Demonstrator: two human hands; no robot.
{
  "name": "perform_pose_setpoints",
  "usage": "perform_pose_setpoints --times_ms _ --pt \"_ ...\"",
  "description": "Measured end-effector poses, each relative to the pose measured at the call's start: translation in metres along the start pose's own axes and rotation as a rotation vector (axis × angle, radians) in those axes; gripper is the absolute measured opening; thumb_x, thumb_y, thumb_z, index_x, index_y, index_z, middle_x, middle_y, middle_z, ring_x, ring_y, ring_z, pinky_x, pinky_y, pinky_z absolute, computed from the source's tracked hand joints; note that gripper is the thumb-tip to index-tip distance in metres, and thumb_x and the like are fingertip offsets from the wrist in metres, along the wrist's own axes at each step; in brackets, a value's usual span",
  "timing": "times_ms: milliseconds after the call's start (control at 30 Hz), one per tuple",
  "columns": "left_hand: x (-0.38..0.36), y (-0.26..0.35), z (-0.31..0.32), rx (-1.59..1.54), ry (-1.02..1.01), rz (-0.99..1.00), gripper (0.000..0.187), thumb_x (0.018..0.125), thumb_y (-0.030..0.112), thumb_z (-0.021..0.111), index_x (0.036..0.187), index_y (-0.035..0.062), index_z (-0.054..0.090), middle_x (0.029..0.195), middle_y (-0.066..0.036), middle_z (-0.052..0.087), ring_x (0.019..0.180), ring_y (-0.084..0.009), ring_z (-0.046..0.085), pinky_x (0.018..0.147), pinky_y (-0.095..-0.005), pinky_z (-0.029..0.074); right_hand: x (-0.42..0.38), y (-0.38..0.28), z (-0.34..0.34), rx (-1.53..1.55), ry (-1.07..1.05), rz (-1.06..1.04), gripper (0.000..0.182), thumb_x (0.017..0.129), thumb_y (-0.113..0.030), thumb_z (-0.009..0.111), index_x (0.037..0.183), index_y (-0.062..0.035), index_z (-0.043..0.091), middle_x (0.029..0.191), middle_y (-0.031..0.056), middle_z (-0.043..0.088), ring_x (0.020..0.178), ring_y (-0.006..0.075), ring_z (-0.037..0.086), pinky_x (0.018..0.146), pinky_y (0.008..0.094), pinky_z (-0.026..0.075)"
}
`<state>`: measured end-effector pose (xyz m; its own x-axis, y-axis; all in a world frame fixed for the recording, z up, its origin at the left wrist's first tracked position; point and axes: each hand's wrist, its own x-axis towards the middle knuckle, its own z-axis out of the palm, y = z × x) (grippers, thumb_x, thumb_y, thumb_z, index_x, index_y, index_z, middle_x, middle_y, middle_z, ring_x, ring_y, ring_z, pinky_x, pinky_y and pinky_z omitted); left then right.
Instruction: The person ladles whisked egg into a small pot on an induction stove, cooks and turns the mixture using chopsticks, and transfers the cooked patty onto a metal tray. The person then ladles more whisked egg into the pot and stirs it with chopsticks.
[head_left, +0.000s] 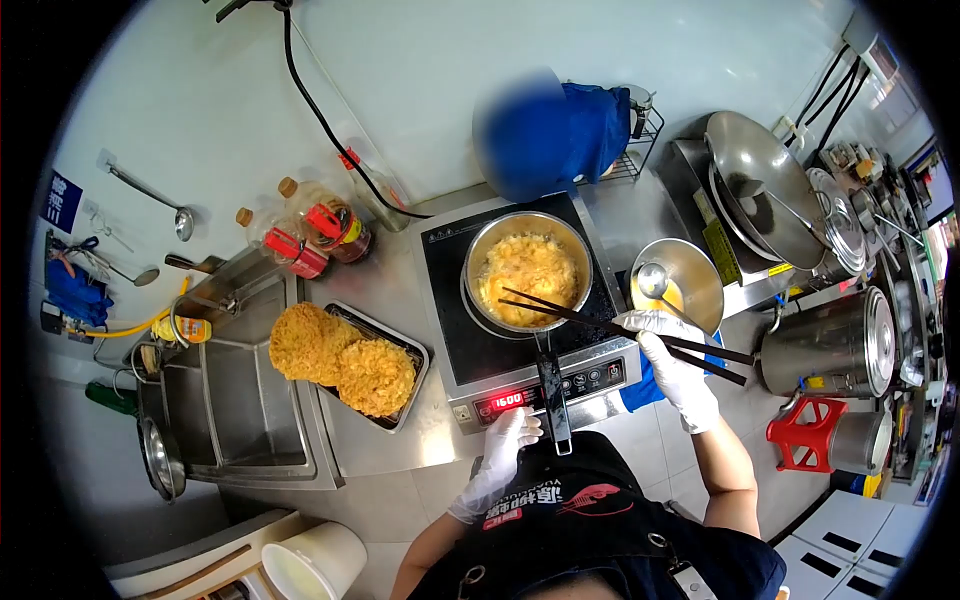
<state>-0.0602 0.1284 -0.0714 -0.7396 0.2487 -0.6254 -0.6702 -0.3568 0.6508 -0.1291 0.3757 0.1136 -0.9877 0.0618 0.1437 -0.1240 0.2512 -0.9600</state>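
My right hand (pixel 668 352), in a white glove, is closed around a pair of long dark chopsticks (pixel 620 325). Their tips reach into a saucepan (pixel 480 235) of bubbling oil, where a golden battered piece (pixel 528 270) is frying. The pan sits on a black induction cooker (pixel 450 340), its dark handle (pixel 552 390) pointing toward me. Also gloved, my left hand (pixel 510 437) is by the lit control panel, left of that handle, fingers loosely apart and holding nothing. Close to my right hand, a metal bowl (pixel 705 275) contains yellowish batter and a ladle (pixel 654 280).
Golden fried cakes (pixel 375 378) lie on a rack tray (pixel 405 425) to the left, next to a steel sink (pixel 255 400). Sauce bottles (pixel 335 225) stand behind. A wok (pixel 760 150), a lidded pot (pixel 820 345) and a red stool (pixel 800 435) are on the right.
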Motion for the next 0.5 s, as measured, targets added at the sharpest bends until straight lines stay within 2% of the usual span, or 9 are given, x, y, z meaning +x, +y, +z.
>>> perform_pose_setpoints --times_ms 133,200,267,333,367,467,500 --pt "-0.002 0.003 0.002 0.000 0.012 0.011 0.041 0.089 0.037 0.052 0.105 0.0003 0.056 0.086 -0.009 0.063 0.075 -0.0176 0.062 0.067 -0.0265 0.049 0.007 -0.006 -0.015 -0.011 0.005 -0.130 0.015 0.081 -0.005 0.059 0.091 0.0042 0.065 0.091 0.0134 0.066 0.087 0.0203 0.061 0.083 0.0301 0.046" --pt "-0.002 0.003 0.002 -0.005 0.020 0.007 0.041 0.090 0.037 0.052 0.106 0.0000 0.056 0.086 -0.009 0.063 0.075 -0.0177 0.062 0.067 -0.0266 0.049 0.010 -0.015 -0.027 -0.007 0.087 -0.168 0.018 0.080 -0.011 0.063 0.090 0.0036 0.066 0.087 0.0118 0.066 0.084 0.0190 0.061 0.081 0.0300 0.046" --pt "0.000 0.002 0.000 -0.009 0.028 -0.002 0.041 0.090 0.037 0.051 0.106 -0.0007 0.056 0.086 -0.009 0.063 0.075 -0.0179 0.062 0.067 -0.0267 0.049 0.013 -0.028 -0.040 -0.081 0.143 -0.119 0.019 0.079 -0.013 0.065 0.089 0.0031 0.066 0.086 0.0106 0.067 0.081 0.0180 0.061 0.078 0.0296 0.047" --pt "0.001 0.001 -0.001 -0.024 0.024 -0.010 0.041 0.090 0.036 0.051 0.106 -0.0012 0.056 0.086 -0.010 0.063 0.074 -0.0181 0.062 0.067 -0.0268 0.049 0.014 -0.038 -0.045 -0.175 0.209 -0.072 0.028 0.079 -0.026 0.067 0.083 0.0024 0.066 0.079 0.0097 0.065 0.072 0.0169 0.060 0.069 0.0283 0.047" --pt "0.002 0.001 -0.003 -0.037 0.018 -0.014 0.041 0.091 0.036 0.050 0.106 -0.0015 0.056 0.086 -0.010 0.062 0.074 -0.0181 0.061 0.067 -0.0269 0.049 0.016 -0.047 -0.045 -0.184 0.197 -0.075 0.030 0.078 -0.027 0.068 0.082 0.0020 0.066 0.074 0.0079 0.064 0.066 0.0159 0.059 0.064 0.0270 0.046" --pt "0.002 0.001 -0.003 -0.045 0.025 -0.013 0.040 0.091 0.035 0.049 0.106 -0.0014 0.056 0.086 -0.009 0.062 0.074 -0.0178 0.061 0.067 -0.0270 0.049 0.024 -0.058 -0.046 -0.349 0.028 -0.043 0.023 0.080 -0.022 0.066 0.083 0.0003 0.066 0.078 0.0084 0.066 0.072 0.0187 0.061 0.072 0.0283 0.047" --pt "0.002 0.003 -0.002 -0.039 0.033 -0.008 0.039 0.091 0.035 0.049 0.106 -0.0013 0.056 0.086 -0.009 0.062 0.074 -0.0177 0.061 0.067 -0.0269 0.050 0.028 -0.056 -0.046 -0.456 -0.021 -0.042 0.022 0.079 -0.023 0.067 0.081 -0.0006 0.065 0.076 0.0084 0.065 0.071 0.0201 0.061 0.070 0.0286 0.047"
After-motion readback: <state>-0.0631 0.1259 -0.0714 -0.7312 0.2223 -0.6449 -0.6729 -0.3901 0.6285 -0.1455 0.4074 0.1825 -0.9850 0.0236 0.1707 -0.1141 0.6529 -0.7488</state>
